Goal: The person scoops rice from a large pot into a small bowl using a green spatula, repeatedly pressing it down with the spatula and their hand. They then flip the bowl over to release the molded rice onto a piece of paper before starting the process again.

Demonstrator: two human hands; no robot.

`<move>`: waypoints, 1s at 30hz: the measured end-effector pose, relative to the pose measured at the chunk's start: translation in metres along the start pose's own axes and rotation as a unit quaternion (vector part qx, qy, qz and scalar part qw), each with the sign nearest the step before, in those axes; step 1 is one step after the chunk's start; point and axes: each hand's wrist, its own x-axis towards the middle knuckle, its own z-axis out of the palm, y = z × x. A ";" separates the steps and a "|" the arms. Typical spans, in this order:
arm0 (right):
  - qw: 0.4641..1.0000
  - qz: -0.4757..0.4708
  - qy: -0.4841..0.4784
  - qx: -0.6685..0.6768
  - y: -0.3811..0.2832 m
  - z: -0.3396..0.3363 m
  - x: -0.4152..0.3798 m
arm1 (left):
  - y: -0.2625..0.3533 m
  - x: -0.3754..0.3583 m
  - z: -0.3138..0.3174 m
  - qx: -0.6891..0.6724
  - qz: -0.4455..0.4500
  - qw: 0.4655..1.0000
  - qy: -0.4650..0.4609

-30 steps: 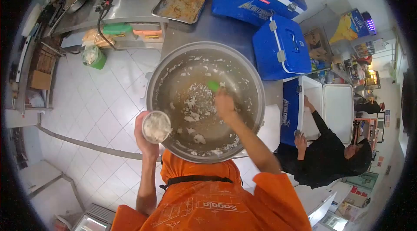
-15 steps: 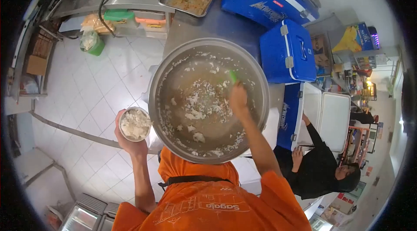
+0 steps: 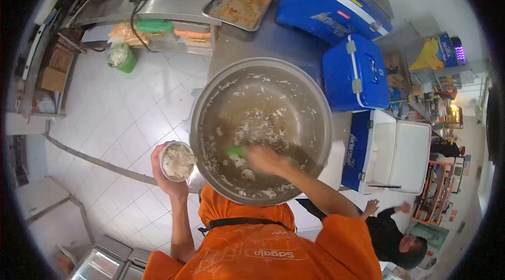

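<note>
A round bowl of white rice (image 3: pixel 179 161) rests in my left hand (image 3: pixel 164 176), whose fingers wrap its side just left of a big metal pot. The wide pot (image 3: pixel 197 122) has rice clumps (image 3: pixel 263 128) scattered over its bottom and stuck to its wall. Inside it, my right hand (image 3: pixel 264 160), smeared by motion, is closed on a green rice paddle (image 3: pixel 235 151). The paddle's green end points left, low over loose rice near the pot's near side. Its exact shape is blurred.
Behind the pot, a stained metal tray (image 3: pixel 239 3) lies on the steel counter (image 3: pixel 231 43). Blue cooler boxes (image 3: pixel 355 72) stand to the right, one white-lined cooler (image 3: pixel 381 148) open. A person in black (image 3: pixel 392 235) is at the lower right. A green bucket (image 3: pixel 123 59) sits on the tiled floor.
My right hand and the paddle have swept from the pot's right side toward its near left. The view has shifted slightly. The person in black has drawn an arm out of the open cooler.
</note>
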 end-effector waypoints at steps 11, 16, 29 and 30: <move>0.972 0.146 -0.185 0.002 -0.002 0.001 -0.077 | -0.007 -0.008 0.009 0.056 0.063 0.996 -0.035; 0.856 0.515 -0.014 0.044 0.046 -0.040 -0.044 | -0.011 -0.008 0.009 0.004 0.043 0.998 -0.042; 0.944 0.264 -0.189 -0.053 -0.045 -0.028 -0.080 | -0.009 -0.005 0.003 0.047 0.063 0.995 -0.060; 0.900 0.311 -0.306 0.009 -0.029 -0.028 -0.073 | -0.011 -0.005 0.003 0.043 0.062 0.995 -0.059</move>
